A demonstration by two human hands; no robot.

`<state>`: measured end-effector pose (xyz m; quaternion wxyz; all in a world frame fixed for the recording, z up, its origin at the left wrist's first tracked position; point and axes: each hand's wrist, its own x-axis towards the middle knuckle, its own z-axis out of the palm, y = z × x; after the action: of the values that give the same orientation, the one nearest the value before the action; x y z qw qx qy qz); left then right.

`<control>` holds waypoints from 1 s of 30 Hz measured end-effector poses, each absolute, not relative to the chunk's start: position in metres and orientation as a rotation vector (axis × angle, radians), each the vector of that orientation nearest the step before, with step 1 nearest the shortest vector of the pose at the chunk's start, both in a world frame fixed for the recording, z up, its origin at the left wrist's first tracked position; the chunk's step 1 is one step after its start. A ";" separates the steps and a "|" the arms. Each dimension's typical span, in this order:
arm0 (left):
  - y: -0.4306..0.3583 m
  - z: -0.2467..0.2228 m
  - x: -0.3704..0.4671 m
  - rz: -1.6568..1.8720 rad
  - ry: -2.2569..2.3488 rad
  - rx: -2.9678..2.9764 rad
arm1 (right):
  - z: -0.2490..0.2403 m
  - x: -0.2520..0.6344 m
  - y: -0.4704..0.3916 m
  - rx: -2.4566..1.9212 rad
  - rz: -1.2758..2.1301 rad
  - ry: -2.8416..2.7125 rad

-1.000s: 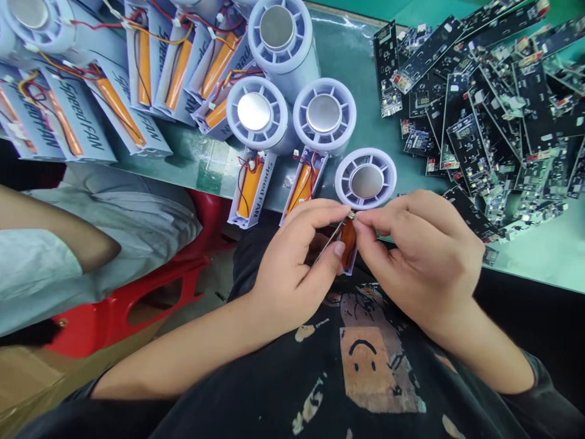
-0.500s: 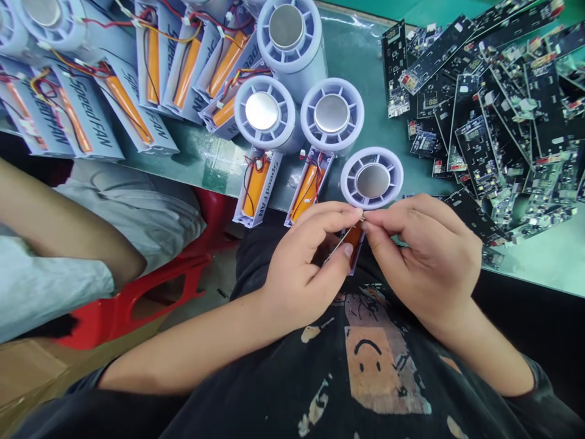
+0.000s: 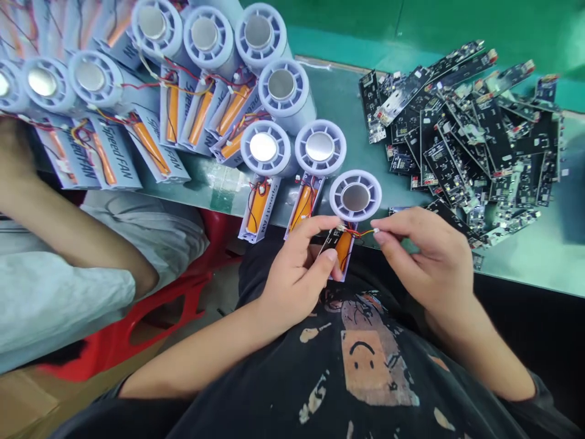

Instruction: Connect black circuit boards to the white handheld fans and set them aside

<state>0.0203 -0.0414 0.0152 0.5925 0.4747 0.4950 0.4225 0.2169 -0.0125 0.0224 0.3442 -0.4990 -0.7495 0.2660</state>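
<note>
Across the left side of the frame, a co-worker's bare arm (image 3: 86, 225) was seen bent, with a pale grey sleeve (image 3: 59, 299) ending near the elbow. Below it, a red plastic stool (image 3: 103, 344) was partly covered by the co-worker's clothing. At the upper left, pale lilac plastic fan units (image 3: 115, 155) were crowded in rows, their round slotted ends centred by silver metal discs; orange cells and loose wires were exposed in the open handles, and "Speed FAN" could be read on several.

Left of centre, two similar units (image 3: 320, 146) were set side by side, handles reaching past the table edge. At the centre, a narrow black circuit board (image 3: 329, 241) was held, tilted, between the thumb and fingers of the left hand (image 3: 297, 274). Just beside it, one lilac fan unit with an orange cell in its handle (image 3: 355, 195) was placed at the table edge. From there, thin red and yellow wires (image 3: 361, 233) were stretched rightward; where they were attached could not be told. A tiny white plug (image 3: 376, 231) at their end was pinched between the right hand's (image 3: 434, 250) thumb and forefinger.

Toward the right, a loose heap of black circuit boards (image 3: 493, 140) was spread over the glossy green table (image 3: 345, 91).
</note>
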 end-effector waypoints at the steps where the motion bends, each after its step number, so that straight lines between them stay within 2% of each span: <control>1: -0.042 0.014 0.020 0.984 1.147 1.148 | 0.021 0.213 -0.012 -1.264 0.724 -1.899; 7: -0.040 0.015 0.019 0.919 1.207 1.320 | 0.015 0.196 -0.008 -1.107 0.848 -1.835; 14: -0.036 0.024 0.017 0.867 1.319 1.342 | 0.008 0.192 -0.015 -1.004 0.522 -2.005; 18: -0.036 0.023 0.017 0.886 1.316 1.351 | -0.003 0.192 -0.018 -0.947 0.463 -2.002; 23: -0.040 0.015 0.018 0.980 1.250 1.330 | -0.004 0.190 -0.016 -0.991 0.450 -1.942; 30: -0.039 0.015 0.016 0.997 1.306 1.592 | 0.024 0.191 -0.011 -1.214 0.277 -2.164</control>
<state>0.0157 -0.0385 0.0146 0.4139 0.6334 0.5197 0.3967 0.1912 -0.0110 0.0245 0.3168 -0.4611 -0.8222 0.1052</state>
